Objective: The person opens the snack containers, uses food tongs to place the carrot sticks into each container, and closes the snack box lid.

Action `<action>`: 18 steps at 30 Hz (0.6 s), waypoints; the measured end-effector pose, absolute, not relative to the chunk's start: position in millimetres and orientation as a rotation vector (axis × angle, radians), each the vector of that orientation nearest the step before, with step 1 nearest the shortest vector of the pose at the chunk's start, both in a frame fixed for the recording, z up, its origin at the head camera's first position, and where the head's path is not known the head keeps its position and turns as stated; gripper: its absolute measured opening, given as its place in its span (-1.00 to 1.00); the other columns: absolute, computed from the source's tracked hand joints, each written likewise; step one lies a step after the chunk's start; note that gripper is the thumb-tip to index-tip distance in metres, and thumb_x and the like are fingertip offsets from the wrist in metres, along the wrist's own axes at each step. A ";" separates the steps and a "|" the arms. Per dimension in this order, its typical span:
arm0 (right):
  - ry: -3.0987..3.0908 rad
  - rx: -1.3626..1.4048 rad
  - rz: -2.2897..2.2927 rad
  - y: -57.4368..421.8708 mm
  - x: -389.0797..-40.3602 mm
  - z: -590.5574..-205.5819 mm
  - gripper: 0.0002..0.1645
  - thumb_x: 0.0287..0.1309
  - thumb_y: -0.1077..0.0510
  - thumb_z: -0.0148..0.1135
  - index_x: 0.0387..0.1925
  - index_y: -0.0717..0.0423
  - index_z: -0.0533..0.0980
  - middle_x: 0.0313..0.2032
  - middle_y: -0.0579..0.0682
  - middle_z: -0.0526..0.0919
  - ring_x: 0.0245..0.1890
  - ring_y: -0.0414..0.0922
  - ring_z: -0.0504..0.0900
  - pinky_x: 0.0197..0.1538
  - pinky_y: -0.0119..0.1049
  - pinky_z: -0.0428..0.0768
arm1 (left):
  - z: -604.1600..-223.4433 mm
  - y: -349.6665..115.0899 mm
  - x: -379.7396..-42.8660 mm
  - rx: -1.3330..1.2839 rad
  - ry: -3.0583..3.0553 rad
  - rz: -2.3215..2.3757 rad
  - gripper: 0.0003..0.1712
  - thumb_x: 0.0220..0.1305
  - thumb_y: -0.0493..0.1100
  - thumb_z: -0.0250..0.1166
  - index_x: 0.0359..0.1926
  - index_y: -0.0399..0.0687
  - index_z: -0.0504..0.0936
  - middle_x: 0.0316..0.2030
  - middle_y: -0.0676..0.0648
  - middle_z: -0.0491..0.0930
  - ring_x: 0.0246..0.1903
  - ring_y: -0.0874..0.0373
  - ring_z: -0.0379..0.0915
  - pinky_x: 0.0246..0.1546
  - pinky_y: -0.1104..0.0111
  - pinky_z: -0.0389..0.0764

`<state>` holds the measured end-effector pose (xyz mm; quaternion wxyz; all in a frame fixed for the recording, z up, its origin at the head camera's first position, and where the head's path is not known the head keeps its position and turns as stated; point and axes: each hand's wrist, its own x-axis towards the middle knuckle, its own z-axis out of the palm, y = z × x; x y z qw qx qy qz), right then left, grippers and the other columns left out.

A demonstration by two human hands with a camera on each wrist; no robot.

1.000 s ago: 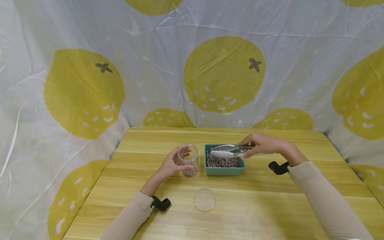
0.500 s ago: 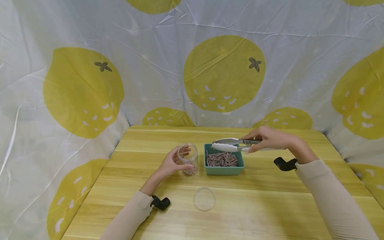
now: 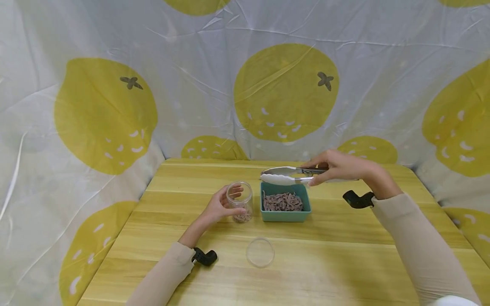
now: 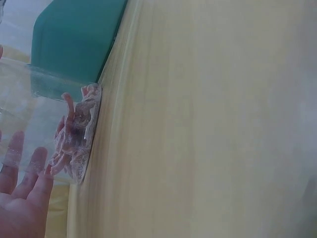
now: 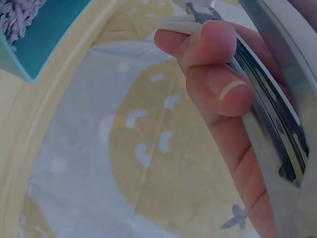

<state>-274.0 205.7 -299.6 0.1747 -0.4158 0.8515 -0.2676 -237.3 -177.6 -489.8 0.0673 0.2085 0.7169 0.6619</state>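
Note:
My left hand (image 3: 217, 208) holds a clear jar (image 3: 245, 202) upright on the table, thumb and fingers around its sides. Pinkish-brown strips (image 4: 74, 136) lie at the jar's bottom. Just right of it stands a teal rectangular tub (image 3: 287, 216) with many similar strips (image 3: 283, 202) in it. My right hand (image 3: 340, 169) grips metal tongs with white tips (image 3: 278, 179); in the right wrist view its fingers curl round the tongs' arms (image 5: 282, 114). The tips are above the tub's back left rim, pointing left toward the jar. Whether they pinch a strip is too small to tell.
A clear round lid (image 3: 260, 252) lies flat on the wooden table (image 3: 325, 272), in front of the jar and tub. A lemon-print cloth (image 3: 199, 85) hangs behind the table and along its sides. Black wrist devices (image 3: 205, 257) sit at both sleeves.
My right hand has lifted the tongs up out of the tub, then moved them left toward the jar. The left hand and jar have stayed in place.

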 end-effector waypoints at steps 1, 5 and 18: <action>2.413 -1.177 -0.759 203.2 -274.2 -298.4 -0.35 0.24 -0.02 0.38 0.28 0.20 0.50 -0.68 -0.20 0.14 -0.66 -0.27 0.04 -0.52 -0.37 0.19 | -489.7 -177.6 -237.5 0.624 2.163 1.993 -0.11 0.09 -0.43 0.49 0.42 -0.28 0.28 0.34 -0.42 0.31 0.35 -0.30 0.23 0.35 -0.09 0.24; 2.413 -1.181 -0.746 193.1 -275.2 -295.3 -0.36 0.25 -0.04 0.38 0.28 0.14 0.51 -0.63 -0.14 0.20 -0.66 -0.25 0.06 -0.49 -0.36 0.22 | -488.9 -177.6 -237.4 0.624 2.164 1.990 -0.11 0.09 -0.42 0.49 0.42 -0.26 0.29 0.34 -0.42 0.31 0.35 -0.29 0.23 0.35 -0.06 0.25; 2.337 -1.292 -0.715 151.3 -280.6 -301.7 -0.36 0.23 -0.06 0.39 0.27 0.10 0.53 -0.71 -0.20 0.16 -0.70 -0.25 0.04 -0.51 -0.36 0.20 | -488.9 -177.7 -236.0 0.584 2.199 1.969 -0.11 0.10 -0.41 0.49 0.43 -0.16 0.30 0.32 -0.33 0.38 0.32 -0.21 0.30 0.33 0.02 0.32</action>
